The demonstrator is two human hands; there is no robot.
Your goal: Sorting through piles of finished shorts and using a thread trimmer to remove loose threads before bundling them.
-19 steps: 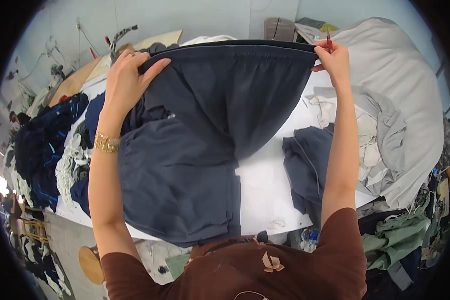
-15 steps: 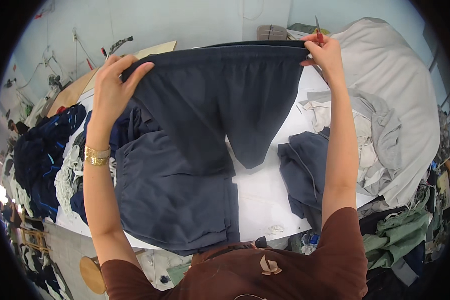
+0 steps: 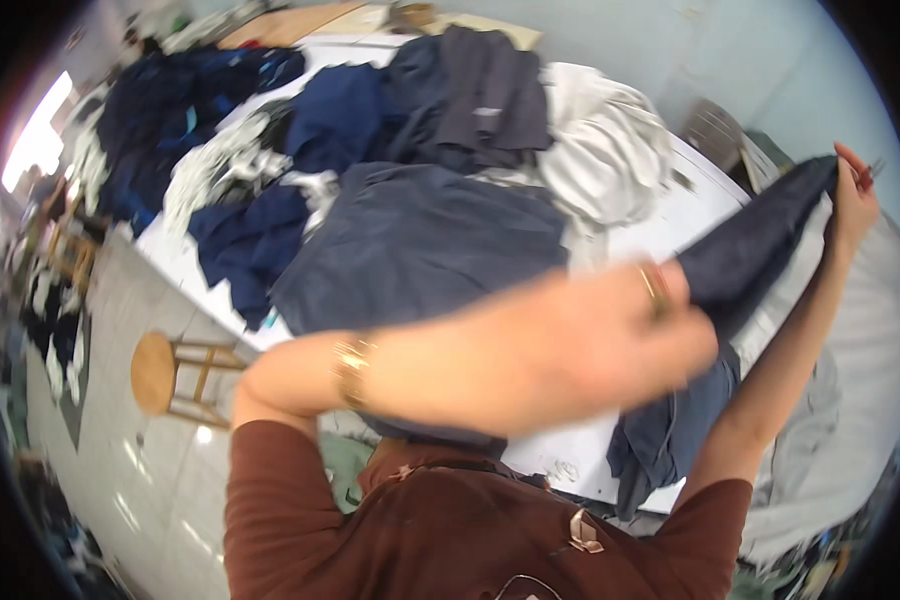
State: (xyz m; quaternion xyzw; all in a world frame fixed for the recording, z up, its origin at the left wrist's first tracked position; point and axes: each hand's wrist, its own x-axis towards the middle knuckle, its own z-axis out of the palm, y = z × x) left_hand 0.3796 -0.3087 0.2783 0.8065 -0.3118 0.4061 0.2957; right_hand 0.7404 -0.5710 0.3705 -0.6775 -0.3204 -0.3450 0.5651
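Observation:
Dark navy shorts (image 3: 760,240) stretch in a narrow band at the right side. My right hand (image 3: 854,210), raised at the far right, is closed on one end of them. A small pointed metal tool (image 3: 878,168), blurred, sticks out by its fingers. My left hand (image 3: 620,340) has reached across my body to the near end of the shorts. It is smeared by motion, so whether its fingers grip the cloth cannot be told. More dark shorts (image 3: 430,225) lie flat in a pile on the white table (image 3: 570,440), partly behind my left forearm.
Heaped garments cover the table's far side: navy cloth (image 3: 340,115), dark grey cloth (image 3: 490,100) and white cloth (image 3: 605,140). A dark crumpled garment (image 3: 670,430) lies near right. Beyond it spreads a large grey cloth (image 3: 855,370). A wooden stool (image 3: 153,373) stands on the floor at left.
The view has turned leftward. My left hand has swung from the upper left across to the right. The shorts, spread wide before, are now drawn together at the right, still in my right hand.

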